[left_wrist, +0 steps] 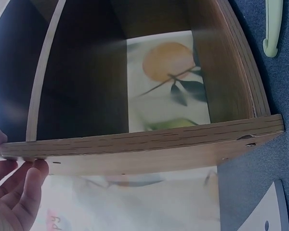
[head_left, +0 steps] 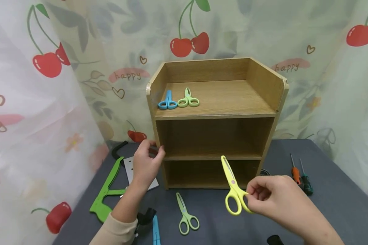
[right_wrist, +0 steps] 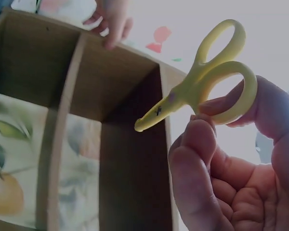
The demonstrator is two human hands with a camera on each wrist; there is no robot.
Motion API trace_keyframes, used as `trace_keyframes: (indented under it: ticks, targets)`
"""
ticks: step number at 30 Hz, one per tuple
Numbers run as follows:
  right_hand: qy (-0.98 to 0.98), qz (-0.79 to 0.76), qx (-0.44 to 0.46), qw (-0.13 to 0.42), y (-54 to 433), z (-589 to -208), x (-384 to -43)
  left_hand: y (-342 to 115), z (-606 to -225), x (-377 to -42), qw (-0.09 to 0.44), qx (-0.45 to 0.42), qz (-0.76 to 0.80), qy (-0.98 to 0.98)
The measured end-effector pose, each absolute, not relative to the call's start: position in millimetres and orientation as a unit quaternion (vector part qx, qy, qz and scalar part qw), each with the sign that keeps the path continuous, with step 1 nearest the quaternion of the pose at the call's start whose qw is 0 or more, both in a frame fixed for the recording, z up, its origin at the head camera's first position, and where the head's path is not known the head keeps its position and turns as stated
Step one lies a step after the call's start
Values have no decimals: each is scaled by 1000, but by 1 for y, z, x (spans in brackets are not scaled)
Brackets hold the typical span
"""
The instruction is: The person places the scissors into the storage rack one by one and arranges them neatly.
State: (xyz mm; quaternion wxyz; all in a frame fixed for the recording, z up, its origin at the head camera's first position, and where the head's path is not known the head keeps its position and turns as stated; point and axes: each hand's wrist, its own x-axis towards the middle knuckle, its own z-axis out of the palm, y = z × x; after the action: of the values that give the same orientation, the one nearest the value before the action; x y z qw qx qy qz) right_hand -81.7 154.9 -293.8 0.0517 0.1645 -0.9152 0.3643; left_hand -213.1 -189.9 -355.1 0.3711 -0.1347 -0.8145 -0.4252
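A small wooden shelf unit (head_left: 214, 117) with three levels stands upright on the dark table. At its left side my left hand (head_left: 145, 166) grips the side panel (left_wrist: 135, 139), thumb and fingers at its edge. My right hand (head_left: 276, 197) pinches yellow scissors (head_left: 233, 183) by one handle loop, holding them up in front of the lower shelves, blades upward. In the right wrist view the yellow scissors (right_wrist: 188, 91) are closed. On the top shelf, at the left, blue scissors (head_left: 168, 101) lie beside light green scissors (head_left: 188, 99).
Another pair of light green scissors (head_left: 186, 216) lies on the table in front, near a partly visible blue strip (head_left: 156, 231). On the left are a bright green saw-like tool (head_left: 102, 208) and a white plate with holes (head_left: 129, 168). Orange (head_left: 295, 175) and green (head_left: 306, 185) screwdrivers lie right.
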Motion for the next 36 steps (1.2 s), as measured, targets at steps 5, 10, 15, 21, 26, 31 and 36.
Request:
trace_keyframes:
  ticks: [5, 10, 15, 21, 26, 31, 36]
  targets:
    - [-907, 371, 167, 112, 164, -285, -76, -190, -356, -214, 373, -136, -426, -813]
    - [-900, 373, 175, 143, 168, -271, -79, -191, -357, -214, 376, -138, -424, -812]
    - [-898, 363, 180, 170, 170, -249, -83, -191, -357, -214, 379, -140, -424, -811]
    - [-898, 357, 170, 193, 172, -226, -89, -190, -357, -215, 378, -141, -427, -810]
    - [-896, 361, 166, 200, 174, -208, -98, -187, -355, -218, 378, -148, -429, -807]
    - [-907, 338, 157, 198, 171, -186, -112, -187, -355, -218, 383, -152, -429, -804]
    - [-918, 322, 148, 177, 165, -169, -128, -190, -358, -216, 385, -150, -430, -803]
